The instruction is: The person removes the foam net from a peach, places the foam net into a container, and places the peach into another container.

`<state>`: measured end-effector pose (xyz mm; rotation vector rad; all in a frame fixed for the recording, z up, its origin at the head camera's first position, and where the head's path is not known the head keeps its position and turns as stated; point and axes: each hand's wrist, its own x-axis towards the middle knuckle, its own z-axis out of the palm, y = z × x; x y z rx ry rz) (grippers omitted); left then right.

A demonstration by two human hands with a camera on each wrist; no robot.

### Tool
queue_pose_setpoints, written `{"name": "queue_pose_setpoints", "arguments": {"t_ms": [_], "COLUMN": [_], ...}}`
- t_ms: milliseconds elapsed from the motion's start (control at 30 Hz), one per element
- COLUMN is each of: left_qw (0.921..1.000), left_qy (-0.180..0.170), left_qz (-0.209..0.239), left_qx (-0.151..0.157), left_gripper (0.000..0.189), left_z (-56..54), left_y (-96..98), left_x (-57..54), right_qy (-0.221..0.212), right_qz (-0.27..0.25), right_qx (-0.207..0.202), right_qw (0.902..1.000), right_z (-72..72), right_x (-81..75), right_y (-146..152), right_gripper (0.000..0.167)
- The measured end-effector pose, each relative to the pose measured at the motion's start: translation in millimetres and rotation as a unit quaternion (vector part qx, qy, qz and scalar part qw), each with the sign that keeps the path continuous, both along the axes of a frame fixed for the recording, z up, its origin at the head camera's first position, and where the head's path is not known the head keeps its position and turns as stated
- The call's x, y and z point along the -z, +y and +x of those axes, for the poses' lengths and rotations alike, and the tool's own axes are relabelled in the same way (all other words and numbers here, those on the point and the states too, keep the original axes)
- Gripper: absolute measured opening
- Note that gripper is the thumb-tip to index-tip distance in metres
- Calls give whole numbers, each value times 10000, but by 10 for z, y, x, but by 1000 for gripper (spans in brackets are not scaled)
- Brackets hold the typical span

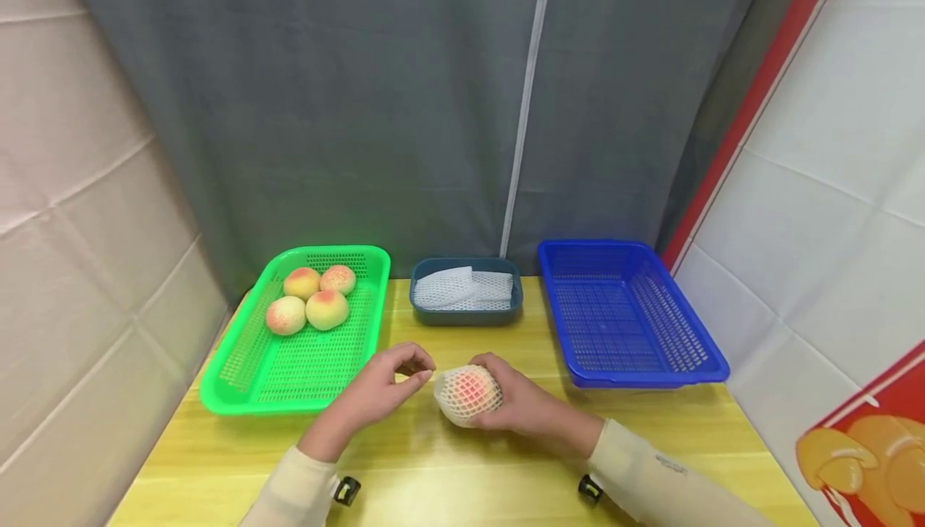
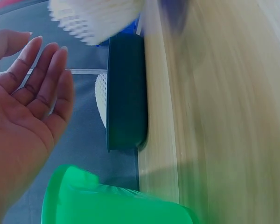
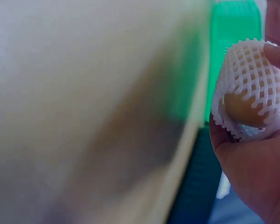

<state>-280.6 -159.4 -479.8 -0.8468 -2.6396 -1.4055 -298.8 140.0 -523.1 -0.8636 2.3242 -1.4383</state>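
Observation:
A peach in a white foam net sleeve is gripped by my right hand above the middle of the table. In the right wrist view the foam net wraps the peach, whose bare skin shows at the net's open end. My left hand is just left of the netted peach, apart from it and holding nothing; the left wrist view shows its palm with fingers loosely bent. Several bare peaches lie in the green basket on the left.
At the back middle stands a small dark teal bin with flat white foam nets. A blue basket sits on the right of the wooden table. Behind the table hangs a grey curtain.

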Motion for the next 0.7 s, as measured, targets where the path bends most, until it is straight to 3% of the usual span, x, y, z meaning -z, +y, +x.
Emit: {"name": "queue_pose_setpoints", "arguments": {"t_ms": [133,300,467,700], "left_qw": [9997,9976,9942,9929], "left_qy": [-49,147,204,128], "left_qz": [239,669,985,919], "left_qx": [-61,66,370,742], "left_gripper": [7,15,20,34], "left_z": [9,21,24,14], "left_y": [12,74,152,217], "left_x": [-3,-48,-108,-65], "right_qy": [304,424,634,809], "right_qz": [5,-22,87,10], "right_qx": [-32,-81,-168,-298], "right_qw": [9995,9991,9978,9963], "right_z": [-14,-16,-20,-14], "right_x": [-200,-393,-458,-467], "right_y": [62,121,147,128], "right_gripper": [87,88,86,84]}}
